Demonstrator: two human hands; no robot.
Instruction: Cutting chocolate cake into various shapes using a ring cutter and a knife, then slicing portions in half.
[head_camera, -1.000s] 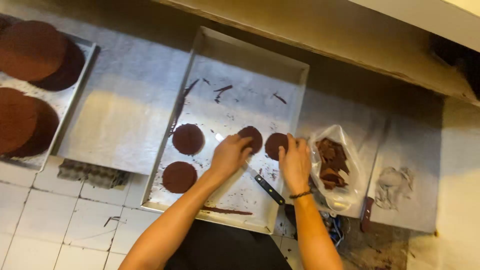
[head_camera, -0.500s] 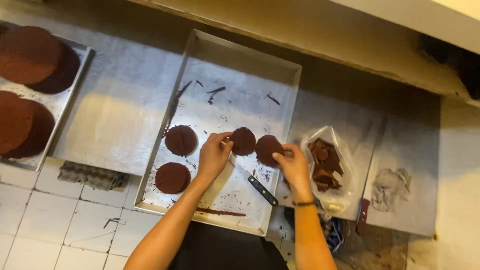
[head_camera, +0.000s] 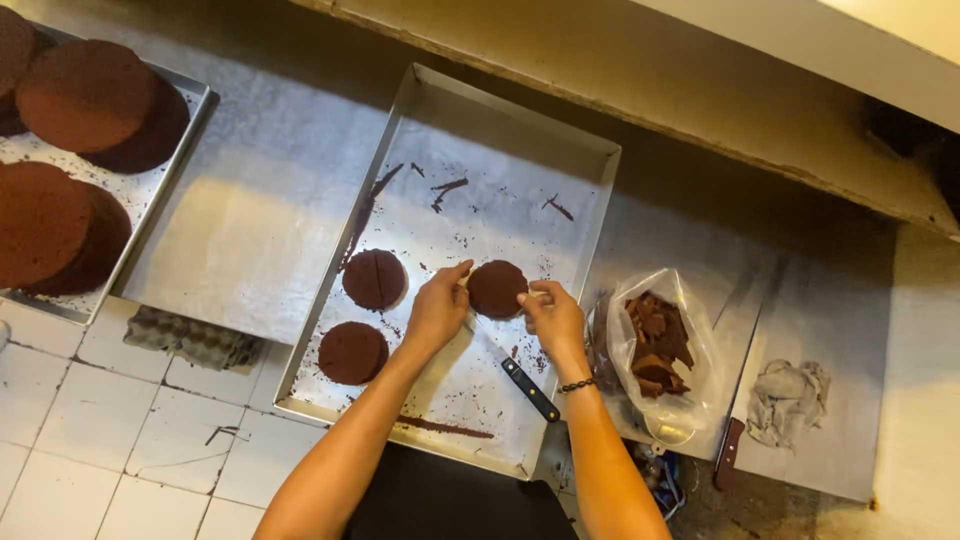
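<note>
Stacked now: two side-by-side rounds from half a second ago, brought together as one small brown cake round (head_camera: 497, 288). Pinched at its edges by left hand (head_camera: 437, 308) and right hand (head_camera: 553, 318), fingers closed on it, over the metal tray (head_camera: 598, 215). Just below, a black-handled knife (head_camera: 529, 388); left, two more rounds (head_camera: 373, 279). Right, a plastic bag of scraps (head_camera: 655, 345).

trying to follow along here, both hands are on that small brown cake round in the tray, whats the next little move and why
Probably set the cake round down flat in the tray, beside the two rounds already lying there. Both the left hand and right hand pinch its edges, and bare tray shows beneath it.
</note>
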